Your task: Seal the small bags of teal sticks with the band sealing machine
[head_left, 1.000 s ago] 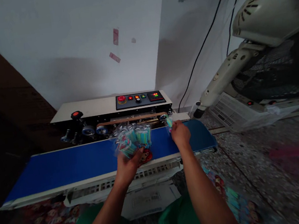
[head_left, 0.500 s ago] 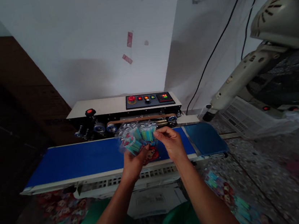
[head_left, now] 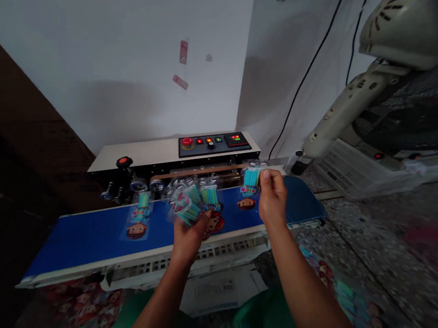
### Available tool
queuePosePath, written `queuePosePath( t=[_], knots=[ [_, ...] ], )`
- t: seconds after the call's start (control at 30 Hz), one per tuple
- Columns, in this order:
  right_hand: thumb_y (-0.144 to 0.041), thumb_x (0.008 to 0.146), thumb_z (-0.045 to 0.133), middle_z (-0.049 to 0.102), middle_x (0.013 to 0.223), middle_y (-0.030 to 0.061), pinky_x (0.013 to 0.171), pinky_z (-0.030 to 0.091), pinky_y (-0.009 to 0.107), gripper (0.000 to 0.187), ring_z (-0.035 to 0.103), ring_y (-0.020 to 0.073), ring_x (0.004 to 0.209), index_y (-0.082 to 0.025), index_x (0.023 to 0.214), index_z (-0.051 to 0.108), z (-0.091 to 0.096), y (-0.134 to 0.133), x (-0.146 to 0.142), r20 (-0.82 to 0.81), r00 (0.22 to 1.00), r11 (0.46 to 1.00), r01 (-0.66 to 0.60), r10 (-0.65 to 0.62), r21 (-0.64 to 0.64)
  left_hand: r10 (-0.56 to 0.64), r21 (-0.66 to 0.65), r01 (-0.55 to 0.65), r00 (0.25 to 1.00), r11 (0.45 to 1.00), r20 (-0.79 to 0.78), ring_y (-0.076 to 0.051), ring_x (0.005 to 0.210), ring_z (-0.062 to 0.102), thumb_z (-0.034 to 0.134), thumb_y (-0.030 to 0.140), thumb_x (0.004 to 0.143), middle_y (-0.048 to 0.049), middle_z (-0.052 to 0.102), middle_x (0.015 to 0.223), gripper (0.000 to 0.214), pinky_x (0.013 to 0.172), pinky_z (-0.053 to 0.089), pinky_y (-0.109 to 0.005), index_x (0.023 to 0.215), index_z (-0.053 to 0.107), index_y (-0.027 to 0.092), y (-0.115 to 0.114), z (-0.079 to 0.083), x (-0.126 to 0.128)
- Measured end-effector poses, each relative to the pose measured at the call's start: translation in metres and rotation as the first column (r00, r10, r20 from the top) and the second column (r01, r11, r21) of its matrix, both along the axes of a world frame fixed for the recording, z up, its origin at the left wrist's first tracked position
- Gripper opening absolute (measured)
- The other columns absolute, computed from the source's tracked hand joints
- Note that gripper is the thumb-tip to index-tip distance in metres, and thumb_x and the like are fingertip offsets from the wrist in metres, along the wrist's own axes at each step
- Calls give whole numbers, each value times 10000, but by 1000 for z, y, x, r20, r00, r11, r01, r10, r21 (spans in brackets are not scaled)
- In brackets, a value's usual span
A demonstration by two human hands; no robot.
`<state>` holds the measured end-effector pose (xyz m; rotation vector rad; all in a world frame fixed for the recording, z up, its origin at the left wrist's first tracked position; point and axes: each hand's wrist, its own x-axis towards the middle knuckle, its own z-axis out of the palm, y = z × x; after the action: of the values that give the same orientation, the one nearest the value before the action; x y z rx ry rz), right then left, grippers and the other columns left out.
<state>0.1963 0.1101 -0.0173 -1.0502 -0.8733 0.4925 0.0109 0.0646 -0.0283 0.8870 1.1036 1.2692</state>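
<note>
My left hand (head_left: pixel 190 236) is closed on a fanned bunch of clear plastic packets (head_left: pixel 187 202) with pale blue-green sticks and cartoon pictures inside. It holds them over the blue conveyor belt (head_left: pixel 96 235), in front of the sealing machine (head_left: pixel 142 155). To the right, my right hand (head_left: pixel 273 197) pinches the edge of a single packet (head_left: pixel 251 181) of blue sticks with a cartoon face at its lower end. The top of this packet is at the machine's front strip. Another packet (head_left: pixel 136 224) lies on the belt at the left, apart from both hands.
A control panel (head_left: pixel 213 143) with a red button and lit digits tops the machine. More packets lie low at the left (head_left: pixel 85 308) and right (head_left: pixel 351 297). A white basket (head_left: pixel 347 164) and a pale jointed machine arm (head_left: pixel 339 101) stand at the right.
My right hand has moved right, away from the bunch, with one packet in its fingers. A packet now shows on the belt at the left. My left hand still holds the bunch.
</note>
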Motion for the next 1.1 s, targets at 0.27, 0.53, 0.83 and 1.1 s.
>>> queuePosePath(
  t=[0.27,0.53,0.83,1.1],
  knots=[
    [-349,884,357,611,749,57,612,333,261,279,543,182,685,-160,906,561,-21,14,78,732,676,782,498,-80,-374,11,37,-7,996,999,-94,-208,696,655,734,355,634,-65,703,784,317,634,517,-301,841,660,127,2,-5,0],
    [-245,891,361,650,809,148,667,372,290,274,615,239,793,-91,999,559,-36,43,66,822,546,593,612,161,-523,-44,34,47,995,998,-94,-210,736,663,730,315,645,-59,709,831,312,647,522,-292,893,660,139,-1,8,-1],
    [-501,850,418,663,894,52,664,451,265,407,602,170,773,-187,1006,623,-10,6,-13,355,851,880,-226,388,-418,-3,41,5,999,999,-41,-209,743,662,716,305,670,-66,708,838,303,676,527,-310,906,648,129,4,-4,-1],
    [-403,781,577,638,791,6,722,438,267,243,547,140,766,-178,812,665,-15,-15,-55,55,909,900,-398,413,-181,-2,120,4,1000,993,-12,-196,748,649,700,284,688,-62,698,866,270,731,518,-336,905,641,134,4,-2,-1]
  ],
)
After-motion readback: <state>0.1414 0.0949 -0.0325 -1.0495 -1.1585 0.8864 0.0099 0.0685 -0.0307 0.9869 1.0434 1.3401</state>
